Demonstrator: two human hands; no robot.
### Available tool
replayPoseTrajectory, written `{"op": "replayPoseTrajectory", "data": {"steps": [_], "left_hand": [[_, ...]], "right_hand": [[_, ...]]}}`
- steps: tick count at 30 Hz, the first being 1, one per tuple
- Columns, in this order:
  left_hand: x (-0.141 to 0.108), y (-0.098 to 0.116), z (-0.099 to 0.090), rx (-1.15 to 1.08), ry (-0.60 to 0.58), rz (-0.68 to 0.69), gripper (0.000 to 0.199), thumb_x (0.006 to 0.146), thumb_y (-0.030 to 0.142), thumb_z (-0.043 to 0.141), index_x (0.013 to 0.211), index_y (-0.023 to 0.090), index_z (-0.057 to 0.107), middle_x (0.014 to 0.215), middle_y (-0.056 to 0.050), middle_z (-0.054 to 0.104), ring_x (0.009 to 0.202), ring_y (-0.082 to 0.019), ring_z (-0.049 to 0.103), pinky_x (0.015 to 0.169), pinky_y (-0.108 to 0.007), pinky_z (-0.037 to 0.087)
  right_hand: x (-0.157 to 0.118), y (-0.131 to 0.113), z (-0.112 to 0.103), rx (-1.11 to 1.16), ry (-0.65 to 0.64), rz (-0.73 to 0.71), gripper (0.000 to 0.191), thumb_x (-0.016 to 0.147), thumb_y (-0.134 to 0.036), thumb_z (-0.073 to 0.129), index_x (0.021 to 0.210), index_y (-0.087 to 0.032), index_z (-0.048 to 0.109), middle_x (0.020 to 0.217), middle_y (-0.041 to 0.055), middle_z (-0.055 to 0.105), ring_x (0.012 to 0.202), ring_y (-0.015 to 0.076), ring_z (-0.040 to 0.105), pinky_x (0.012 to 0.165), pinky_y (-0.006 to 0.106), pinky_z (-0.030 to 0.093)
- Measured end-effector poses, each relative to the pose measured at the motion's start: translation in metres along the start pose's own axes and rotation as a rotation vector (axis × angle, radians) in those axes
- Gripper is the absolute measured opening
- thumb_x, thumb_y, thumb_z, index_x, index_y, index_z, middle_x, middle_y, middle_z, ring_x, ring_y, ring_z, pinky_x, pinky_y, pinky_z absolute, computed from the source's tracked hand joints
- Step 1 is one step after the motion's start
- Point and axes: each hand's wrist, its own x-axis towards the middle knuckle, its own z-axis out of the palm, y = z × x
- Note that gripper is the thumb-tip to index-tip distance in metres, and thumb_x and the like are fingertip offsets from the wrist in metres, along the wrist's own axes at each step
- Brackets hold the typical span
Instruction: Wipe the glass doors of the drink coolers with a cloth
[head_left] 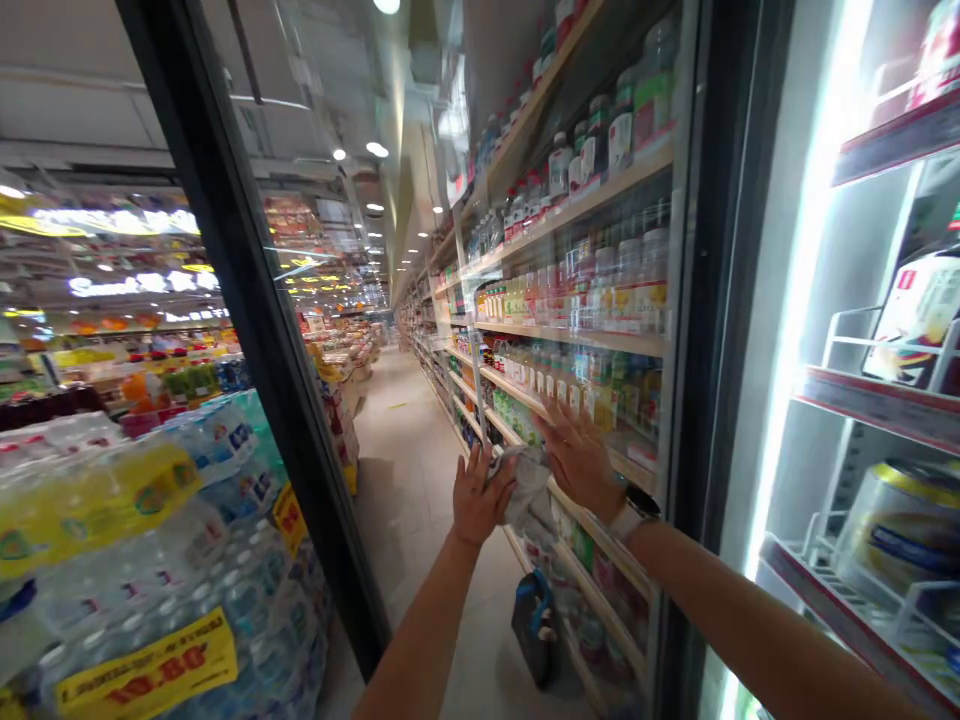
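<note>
My left hand (477,497) is up against the glass door (352,230), its fingers partly spread over a crumpled greyish-white cloth (523,487). The cloth shows between thumb and forefinger and reaches toward my right hand; its exact material is blurred. Higher and to the right, my right hand (579,458) lies flat on the pane with fingers stretched apart. Whether its palm touches the cloth is not clear. A dark-faced watch (641,502) with a pale strap is on my right wrist. Bottle shelves (570,335) show in the glass around both hands.
A black door frame (225,260) slants down on the left. Shrink-wrapped water bottles (225,590) are stacked beyond it. At right, a lit fridge with wire-fronted shelves (885,405) stands open. Low in the glass appears a dark bag-like object (531,625). An aisle floor (397,420) runs ahead.
</note>
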Motion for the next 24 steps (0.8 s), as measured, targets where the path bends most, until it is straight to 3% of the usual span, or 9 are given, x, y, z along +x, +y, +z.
{"op": "replayPoseTrajectory", "data": {"steps": [2, 5, 7, 9, 11, 14, 19, 21, 24], "left_hand": [[-0.001, 0.011, -0.001, 0.013, -0.012, 0.018, 0.051, 0.093, 0.021, 0.052, 0.142, 0.031, 0.046, 0.150, -0.006, 0.045, 0.147, -0.022, 0.025, 0.121, -0.044, 0.020], [-0.003, 0.044, -0.005, 0.017, -0.159, -0.081, 0.057, 0.094, 0.014, 0.044, 0.149, 0.025, 0.036, 0.150, -0.005, 0.046, 0.149, -0.020, 0.019, 0.123, -0.043, 0.014], [-0.002, 0.068, -0.004, 0.019, -0.260, -0.211, 0.060, 0.094, 0.022, 0.045, 0.152, 0.016, 0.028, 0.155, -0.011, 0.037, 0.150, -0.026, 0.015, 0.122, -0.048, 0.017], [0.001, 0.082, -0.001, 0.042, -0.260, -0.296, 0.068, 0.093, 0.032, 0.048, 0.153, 0.010, 0.022, 0.157, -0.016, 0.029, 0.150, -0.033, 0.010, 0.121, -0.054, 0.018], [0.010, 0.080, 0.005, 0.067, -0.182, -0.268, 0.069, 0.094, 0.033, 0.046, 0.153, 0.011, 0.019, 0.157, -0.015, 0.030, 0.150, -0.032, 0.007, 0.122, -0.054, 0.014], [0.036, 0.052, 0.009, 0.081, -0.104, -0.175, 0.062, 0.095, 0.022, 0.038, 0.154, 0.017, 0.021, 0.153, -0.009, 0.040, 0.151, -0.024, 0.008, 0.124, -0.047, 0.008], [0.077, 0.021, 0.012, 0.118, -0.008, -0.263, 0.060, 0.094, 0.017, 0.036, 0.153, 0.017, 0.025, 0.151, -0.011, 0.042, 0.151, -0.023, 0.011, 0.123, -0.048, 0.007], [0.073, 0.027, 0.015, 0.125, 0.009, -0.285, 0.059, 0.095, 0.021, 0.038, 0.152, 0.016, 0.026, 0.152, -0.012, 0.042, 0.151, -0.023, 0.011, 0.123, -0.047, 0.008], [0.041, 0.042, 0.018, 0.132, -0.012, -0.287, 0.065, 0.094, 0.033, 0.048, 0.152, 0.014, 0.026, 0.151, -0.014, 0.042, 0.151, -0.026, 0.011, 0.123, -0.048, 0.010]], "right_hand": [[0.008, 0.005, 0.008, -0.083, 0.013, -0.027, 0.065, 0.095, -0.014, 0.040, 0.156, -0.020, 0.020, 0.154, 0.0101, 0.040, 0.144, 0.0229, 0.034, 0.121, 0.044, 0.020], [0.009, 0.004, 0.017, -0.157, 0.045, -0.041, 0.063, 0.095, -0.018, 0.042, 0.155, -0.016, 0.022, 0.152, 0.0114, 0.044, 0.145, 0.0225, 0.033, 0.122, 0.042, 0.014], [0.007, 0.002, 0.019, -0.172, 0.035, -0.040, 0.063, 0.095, -0.019, 0.043, 0.155, -0.014, 0.024, 0.152, 0.0117, 0.043, 0.146, 0.0228, 0.030, 0.122, 0.043, 0.012], [0.006, 0.003, 0.019, -0.174, 0.028, -0.044, 0.062, 0.095, -0.020, 0.043, 0.154, -0.014, 0.027, 0.153, 0.0113, 0.042, 0.147, 0.0231, 0.028, 0.123, 0.043, 0.011], [0.005, 0.004, 0.019, -0.172, 0.028, -0.043, 0.060, 0.095, -0.020, 0.043, 0.153, -0.015, 0.029, 0.154, 0.0101, 0.041, 0.147, 0.0227, 0.027, 0.123, 0.043, 0.011], [0.004, 0.006, 0.020, -0.161, 0.026, -0.033, 0.060, 0.095, -0.022, 0.044, 0.153, -0.017, 0.030, 0.154, 0.0088, 0.040, 0.146, 0.0221, 0.029, 0.123, 0.042, 0.012], [0.005, 0.005, 0.021, -0.134, -0.012, -0.008, 0.062, 0.096, -0.018, 0.041, 0.155, -0.019, 0.023, 0.155, 0.0078, 0.039, 0.145, 0.0212, 0.032, 0.123, 0.042, 0.013], [0.004, 0.003, 0.023, -0.116, -0.022, 0.005, 0.063, 0.096, -0.018, 0.041, 0.156, -0.020, 0.020, 0.155, 0.0073, 0.039, 0.145, 0.0209, 0.033, 0.123, 0.042, 0.013], [-0.004, -0.004, 0.029, -0.096, -0.021, 0.082, 0.064, 0.097, -0.021, 0.041, 0.157, -0.021, 0.018, 0.155, 0.0076, 0.038, 0.145, 0.0214, 0.034, 0.123, 0.042, 0.012]]}}
